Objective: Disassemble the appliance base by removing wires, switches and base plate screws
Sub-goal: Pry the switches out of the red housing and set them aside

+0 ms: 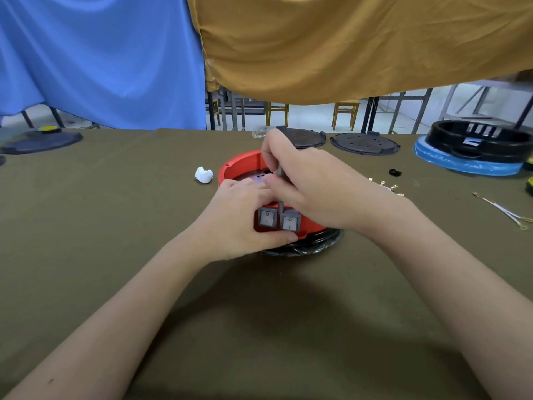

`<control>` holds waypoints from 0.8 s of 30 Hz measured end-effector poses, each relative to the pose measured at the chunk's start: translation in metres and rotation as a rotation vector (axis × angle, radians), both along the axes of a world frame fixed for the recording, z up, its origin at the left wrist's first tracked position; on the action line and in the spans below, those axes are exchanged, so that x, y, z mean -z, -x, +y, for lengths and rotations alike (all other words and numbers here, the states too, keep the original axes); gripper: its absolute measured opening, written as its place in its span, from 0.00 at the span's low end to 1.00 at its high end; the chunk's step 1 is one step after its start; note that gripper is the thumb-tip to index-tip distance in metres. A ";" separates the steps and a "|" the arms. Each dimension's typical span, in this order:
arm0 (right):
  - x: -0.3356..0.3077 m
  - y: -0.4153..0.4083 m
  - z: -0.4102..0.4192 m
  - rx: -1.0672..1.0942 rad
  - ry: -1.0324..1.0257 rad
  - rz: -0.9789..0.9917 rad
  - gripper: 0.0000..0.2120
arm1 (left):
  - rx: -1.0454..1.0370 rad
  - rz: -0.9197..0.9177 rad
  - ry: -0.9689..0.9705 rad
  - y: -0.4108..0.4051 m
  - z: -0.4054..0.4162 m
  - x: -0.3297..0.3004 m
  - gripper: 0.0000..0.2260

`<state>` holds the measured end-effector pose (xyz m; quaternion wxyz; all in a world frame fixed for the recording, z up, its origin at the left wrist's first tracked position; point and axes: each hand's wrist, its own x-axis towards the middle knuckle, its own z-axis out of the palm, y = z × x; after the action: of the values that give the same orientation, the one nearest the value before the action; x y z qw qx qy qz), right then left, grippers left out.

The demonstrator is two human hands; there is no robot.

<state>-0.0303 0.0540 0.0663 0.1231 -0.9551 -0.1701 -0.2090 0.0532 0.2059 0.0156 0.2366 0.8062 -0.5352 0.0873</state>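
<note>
A red round appliance base (239,164) sits on the olive cloth at the middle, over a black ring (311,246). Two grey rocker switches (279,219) are set in its near wall. My left hand (239,217) grips the near wall beside the left switch, thumb under the rim. My right hand (311,186) holds a thin grey tool shaft (279,194) upright, its tip down between the two switches. The inside of the base is mostly hidden by my hands.
A crumpled white wad (204,174) lies left of the base. Brass terminals (388,187) and loose wires (501,210) lie to the right. Two dark round plates (364,143) and a black housing on a blue ring (473,151) stand at the back; another dark plate (40,141) is far left.
</note>
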 end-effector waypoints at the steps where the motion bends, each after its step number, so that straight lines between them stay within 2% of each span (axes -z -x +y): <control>1: -0.002 -0.003 0.000 -0.005 -0.011 0.039 0.07 | 0.007 0.000 0.002 -0.001 -0.001 0.001 0.24; 10: -0.006 -0.019 -0.006 -0.011 -0.224 0.213 0.08 | 0.022 0.023 0.052 -0.001 -0.003 0.003 0.23; 13: 0.002 -0.012 -0.007 -0.021 -0.251 0.134 0.08 | 0.010 0.017 0.045 -0.002 -0.002 0.003 0.24; 16: 0.008 0.000 -0.005 -0.052 -0.116 -0.056 0.07 | 0.003 0.013 0.051 -0.002 -0.003 0.003 0.23; 18: 0.008 0.005 -0.006 -0.057 -0.060 -0.112 0.08 | 0.004 0.013 0.071 -0.001 -0.003 0.003 0.22; 24: 0.004 0.003 -0.009 -0.073 -0.137 -0.002 0.07 | 0.007 0.007 0.071 0.000 -0.001 0.003 0.20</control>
<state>-0.0331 0.0447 0.0623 0.1954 -0.9374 -0.1905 -0.2166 0.0537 0.2050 0.0121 0.2674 0.7956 -0.5338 0.1029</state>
